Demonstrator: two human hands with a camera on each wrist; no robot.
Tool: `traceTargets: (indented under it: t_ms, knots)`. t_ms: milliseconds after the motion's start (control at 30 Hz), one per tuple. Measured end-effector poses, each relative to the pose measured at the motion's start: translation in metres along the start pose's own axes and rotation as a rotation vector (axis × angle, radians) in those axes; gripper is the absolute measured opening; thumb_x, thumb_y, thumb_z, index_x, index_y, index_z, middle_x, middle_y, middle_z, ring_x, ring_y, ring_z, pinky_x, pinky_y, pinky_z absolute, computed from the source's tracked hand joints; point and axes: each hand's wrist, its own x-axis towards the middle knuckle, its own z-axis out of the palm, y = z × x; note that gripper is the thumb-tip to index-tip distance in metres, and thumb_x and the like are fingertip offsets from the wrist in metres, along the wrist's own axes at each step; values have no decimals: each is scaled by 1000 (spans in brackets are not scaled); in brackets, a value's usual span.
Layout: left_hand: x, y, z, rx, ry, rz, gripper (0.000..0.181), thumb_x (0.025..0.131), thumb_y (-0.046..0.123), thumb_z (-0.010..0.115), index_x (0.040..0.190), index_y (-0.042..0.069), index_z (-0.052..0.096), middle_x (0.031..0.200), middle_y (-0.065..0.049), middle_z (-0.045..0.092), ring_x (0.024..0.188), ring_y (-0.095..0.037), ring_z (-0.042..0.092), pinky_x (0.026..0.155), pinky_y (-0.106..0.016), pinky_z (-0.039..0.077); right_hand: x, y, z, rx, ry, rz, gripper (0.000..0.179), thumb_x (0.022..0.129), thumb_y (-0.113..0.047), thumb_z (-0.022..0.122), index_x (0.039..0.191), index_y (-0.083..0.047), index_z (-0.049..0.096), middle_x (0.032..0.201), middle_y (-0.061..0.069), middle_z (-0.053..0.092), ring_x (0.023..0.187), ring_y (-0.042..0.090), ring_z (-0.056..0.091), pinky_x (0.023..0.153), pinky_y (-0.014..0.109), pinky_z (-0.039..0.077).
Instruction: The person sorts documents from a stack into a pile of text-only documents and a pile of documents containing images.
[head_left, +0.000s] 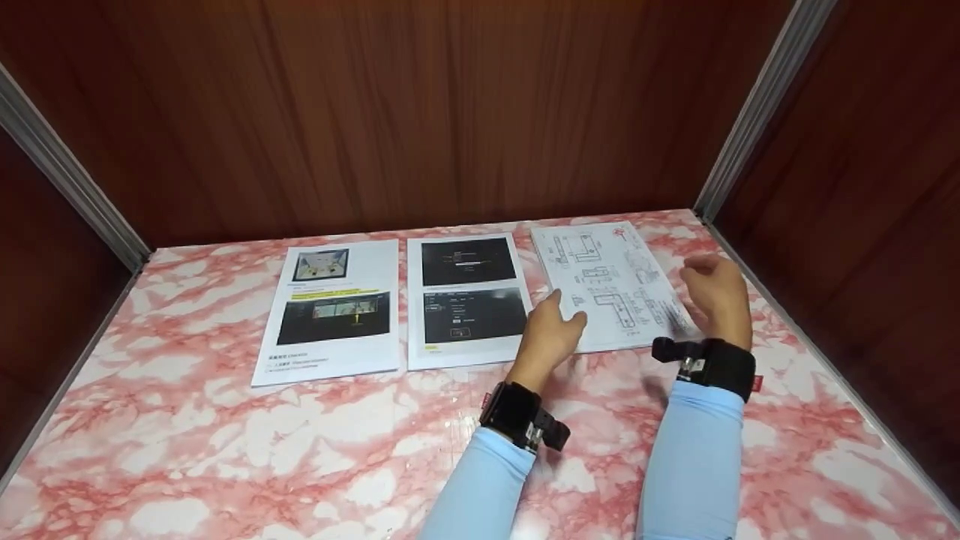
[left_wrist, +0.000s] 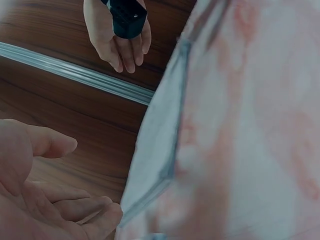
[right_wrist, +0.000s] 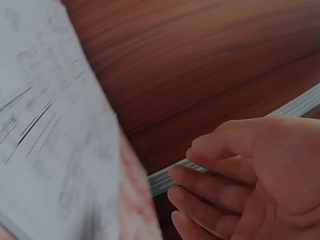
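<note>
A stack of paper sheets [head_left: 600, 259], its top one printed with technical drawings and a red mark, lies at the right of the table. My left hand [head_left: 551, 335] is at its near left edge, thumb and fingers spread apart. Past its right edge, my right hand [head_left: 720, 296] has loosely bent fingers with nothing between them. In the right wrist view, a gap separates the right hand [right_wrist: 235, 180] from the drawing sheet [right_wrist: 60, 125]. The left wrist view shows my left hand [left_wrist: 55, 190] relaxed, fingertips close to the corner of the stack [left_wrist: 157, 135].
Two other printed documents lie to the left: one with dark screenshots [head_left: 469, 360], the other with photos and yellow highlighting [head_left: 330, 360]. The red-and-white marbled table [head_left: 300, 450] is bounded by brown wood-grain panels [head_left: 412, 112] with metal corner posts [head_left: 765, 112].
</note>
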Motion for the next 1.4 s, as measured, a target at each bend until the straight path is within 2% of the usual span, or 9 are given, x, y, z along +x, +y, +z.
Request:
traceTargets:
  t_ms: [100, 267, 467, 600, 767, 900, 1033, 1133, 1400]
  knots:
    - [-2, 7, -7, -3, 19, 21, 60, 87, 28, 55, 138, -1, 40, 137, -16, 48, 127, -22, 46, 106, -32, 36, -4, -15, 1, -15, 19, -55, 46, 92, -30, 46, 131, -6, 48, 132, 15, 48, 121, 28, 43, 101, 43, 36]
    - [-3, 11, -12, 4, 35, 37, 60, 87, 28, 56, 137, -1, 40, 137, -16, 48, 127, -22, 46, 107, -32, 36, -5, -30, 10, -165, 56, -206, 40, 91, -26, 47, 123, -3, 57, 121, 21, 58, 111, 30, 52, 94, 42, 40]
    - [1, 9, -26, -13, 65, 30, 54, 87, 25, 58, 135, 5, 45, 133, -13, 54, 121, -22, 52, 103, -34, 40, -7, -43, 22, -219, 46, -261, 37, 89, -22, 50, 119, -3, 59, 115, 20, 62, 104, 29, 55, 89, 41, 42]
    - [2, 6, -53, 7, 143, 14, 49, 86, 24, 59, 131, 10, 51, 128, -9, 59, 115, -21, 56, 98, -35, 44, -9, -58, 33, -211, 13, -311, 36, 89, -21, 51, 119, -4, 59, 116, 19, 62, 107, 28, 56, 92, 41, 42]
    - [2, -4, -101, 35, 253, 31, 43, 86, 23, 59, 126, 7, 56, 123, -9, 62, 116, -22, 56, 98, -36, 44, -16, -81, 58, -181, -64, -410, 32, 89, -19, 52, 116, -4, 61, 116, 17, 63, 108, 27, 57, 94, 41, 42]
    - [3, -21, -141, 68, 286, 3, 43, 87, 25, 59, 125, 5, 57, 122, -10, 62, 116, -23, 56, 99, -36, 43, -24, -97, 83, -143, -137, -473, 28, 89, -18, 55, 112, -5, 63, 113, 14, 65, 103, 25, 59, 91, 39, 44]
    - [3, -43, -171, 180, 281, -63, 44, 86, 29, 58, 123, 5, 58, 122, -13, 62, 115, -27, 56, 98, -39, 43, -28, -104, 111, -134, -218, -480, 26, 87, -18, 57, 109, -7, 65, 110, 11, 66, 99, 22, 59, 88, 37, 45]
    - [4, -61, -181, 246, 270, -108, 44, 84, 28, 57, 122, 4, 59, 120, -15, 62, 113, -29, 57, 95, -41, 44, -29, -103, 130, -170, -296, -445, 28, 87, -19, 56, 110, -4, 64, 110, 13, 65, 99, 24, 59, 89, 38, 45]
    - [8, -91, -172, 277, 183, -178, 49, 84, 27, 59, 122, -5, 56, 120, -21, 60, 113, -33, 56, 97, -40, 43, -29, -87, 161, -390, -427, -289, 45, 83, -30, 58, 115, 1, 56, 117, 17, 59, 108, 31, 55, 96, 42, 42]
